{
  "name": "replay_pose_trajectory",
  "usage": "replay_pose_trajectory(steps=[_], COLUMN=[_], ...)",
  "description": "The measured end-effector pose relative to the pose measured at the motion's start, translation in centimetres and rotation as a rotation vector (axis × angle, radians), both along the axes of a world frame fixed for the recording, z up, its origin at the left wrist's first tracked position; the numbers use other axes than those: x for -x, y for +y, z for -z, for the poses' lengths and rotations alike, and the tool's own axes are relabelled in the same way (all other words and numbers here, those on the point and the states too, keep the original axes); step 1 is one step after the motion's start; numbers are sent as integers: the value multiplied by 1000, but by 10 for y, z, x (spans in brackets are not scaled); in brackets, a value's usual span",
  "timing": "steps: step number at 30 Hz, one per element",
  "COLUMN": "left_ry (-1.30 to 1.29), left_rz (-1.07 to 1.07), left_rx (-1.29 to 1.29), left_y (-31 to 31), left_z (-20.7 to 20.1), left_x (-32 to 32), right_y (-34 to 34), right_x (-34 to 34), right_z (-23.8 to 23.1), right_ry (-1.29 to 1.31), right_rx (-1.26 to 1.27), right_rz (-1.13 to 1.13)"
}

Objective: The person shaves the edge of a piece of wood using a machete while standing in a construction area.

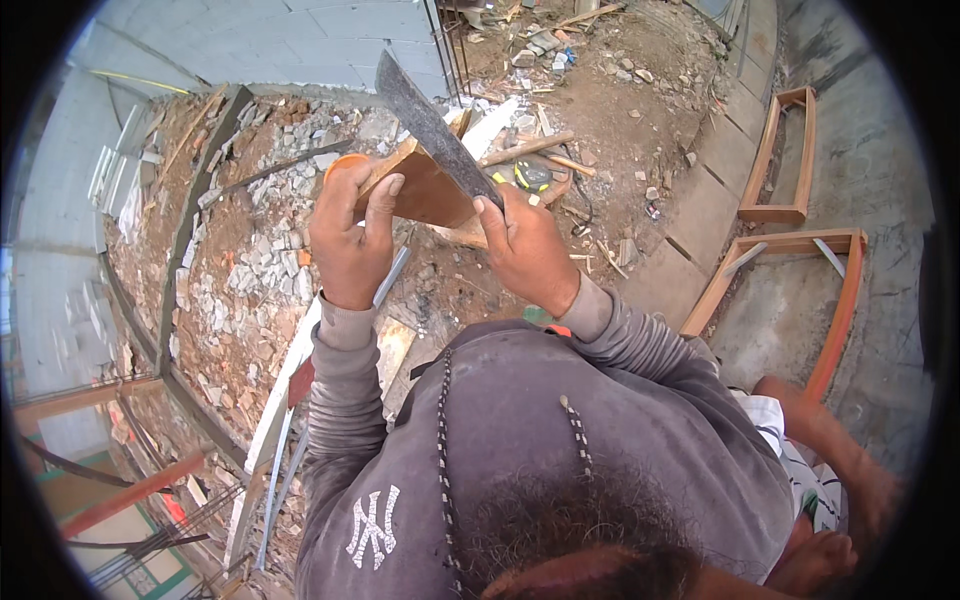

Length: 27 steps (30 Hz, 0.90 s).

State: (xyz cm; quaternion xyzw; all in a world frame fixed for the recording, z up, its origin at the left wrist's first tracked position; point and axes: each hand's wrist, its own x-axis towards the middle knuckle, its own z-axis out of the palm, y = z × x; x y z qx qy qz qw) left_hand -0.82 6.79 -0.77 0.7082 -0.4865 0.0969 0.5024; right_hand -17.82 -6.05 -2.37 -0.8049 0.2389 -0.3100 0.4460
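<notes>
My right hand (pixel 535 250) is closed round the grip of a machete (pixel 435 125), thumb along the handle. Its dark, worn blade slants up and to the left, ending in a broad tip. My left hand (pixel 355 235) grips a short brown wooden board (pixel 430 190) by its left end, thumb in front and fingers mostly hidden behind. The blade crosses in front of the board's upper right part; I cannot tell whether they touch. Something orange (pixel 345 165) shows at the left fingers, its kind unclear.
Broken rubble (pixel 265 265) covers the ground at left, beside a grey block wall (pixel 330 45). A yellow and black tape measure (pixel 533 177) lies beyond my hands among wood scraps. At right, two wooden frames (pixel 790 213) rest on concrete. Long white boards (pixel 265 430) lean near my left arm.
</notes>
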Motion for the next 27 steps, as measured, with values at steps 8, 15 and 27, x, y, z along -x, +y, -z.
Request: replay_pose_trajectory(steps=[8, 15, 27], left_ry=[52, 23, -72], left_rz=[-4, -10, -13], left_rx=[-2, -35, -31], left_y=[3, 8, 5], left_z=[5, 2, 5], left_x=[-1, 2, 3], right_y=[-3, -4, -13], right_x=[26, 5, 4], right_z=[-8, 6, 15], right_ry=[-391, 18, -22], right_rx=[-211, -19, -27], right_rz=[75, -65, -60])
